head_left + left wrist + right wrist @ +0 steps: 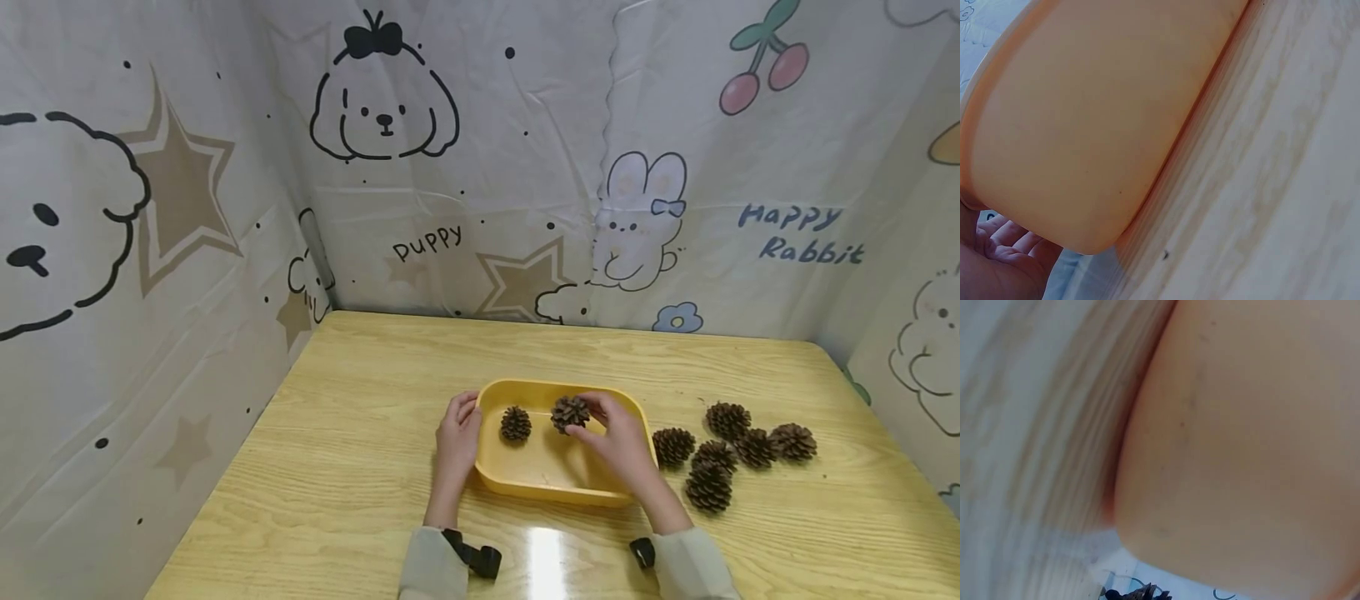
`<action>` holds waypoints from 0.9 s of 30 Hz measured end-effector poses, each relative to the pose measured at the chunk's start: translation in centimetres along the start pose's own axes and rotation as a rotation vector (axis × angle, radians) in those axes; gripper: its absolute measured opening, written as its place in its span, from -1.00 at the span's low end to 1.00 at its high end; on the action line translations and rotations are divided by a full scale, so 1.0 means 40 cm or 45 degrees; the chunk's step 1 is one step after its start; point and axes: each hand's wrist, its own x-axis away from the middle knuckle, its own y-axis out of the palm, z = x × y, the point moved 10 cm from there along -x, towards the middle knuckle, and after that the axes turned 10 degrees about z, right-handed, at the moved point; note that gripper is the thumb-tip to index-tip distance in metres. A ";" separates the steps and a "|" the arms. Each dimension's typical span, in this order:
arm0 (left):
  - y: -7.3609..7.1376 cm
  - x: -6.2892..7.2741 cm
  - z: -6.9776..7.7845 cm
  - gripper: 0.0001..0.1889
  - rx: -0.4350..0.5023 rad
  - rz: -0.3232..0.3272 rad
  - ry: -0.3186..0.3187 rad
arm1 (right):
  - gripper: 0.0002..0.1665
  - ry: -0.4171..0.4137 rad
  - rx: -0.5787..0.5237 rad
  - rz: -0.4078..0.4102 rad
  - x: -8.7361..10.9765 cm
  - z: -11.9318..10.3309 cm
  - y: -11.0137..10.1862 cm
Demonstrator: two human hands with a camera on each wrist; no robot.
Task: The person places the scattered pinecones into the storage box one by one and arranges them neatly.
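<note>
A yellow plastic tray (pixel 540 487) stands on the wooden table. Inside it, towards the left, lies one brown pinecone (pixel 515 425). My right hand (pixel 618 437) reaches over the tray's right side and pinches another pinecone (pixel 568 413) between thumb and fingers, over the tray's floor. At the left end of the tray, my left hand (pixel 457 433) grips the rim. From the left wrist, the fingers (pixel 1019 244) show outside the tray's wall (pixel 1097 125), with the thumb side up at the rim. In the right wrist view the tray's outer wall (pixel 1241 456) hides the right hand.
To the right of the tray, several pinecones (pixel 753 448) lie grouped on the wooden table (pixel 345 433). The nearest of them sits close by the tray's right end. Printed cloth (pixel 480 167) hangs behind the table and along its sides.
</note>
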 end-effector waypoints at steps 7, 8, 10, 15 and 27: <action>0.004 -0.001 0.001 -0.63 0.017 -0.010 -0.011 | -0.38 0.001 0.023 -0.081 -0.003 -0.002 0.035; 0.004 0.000 0.003 -0.64 0.011 -0.009 -0.007 | -0.37 0.013 0.021 -0.092 -0.004 -0.001 0.040; 0.003 0.001 0.006 -0.65 0.001 -0.006 -0.003 | -0.36 0.021 0.028 -0.114 -0.004 -0.002 0.048; -0.001 0.005 0.013 -0.66 0.013 0.007 -0.004 | -0.39 0.026 0.043 -0.169 -0.002 -0.004 0.067; -0.001 0.006 0.014 -0.66 0.015 0.004 -0.007 | -0.42 0.025 0.086 -0.225 -0.009 -0.002 0.100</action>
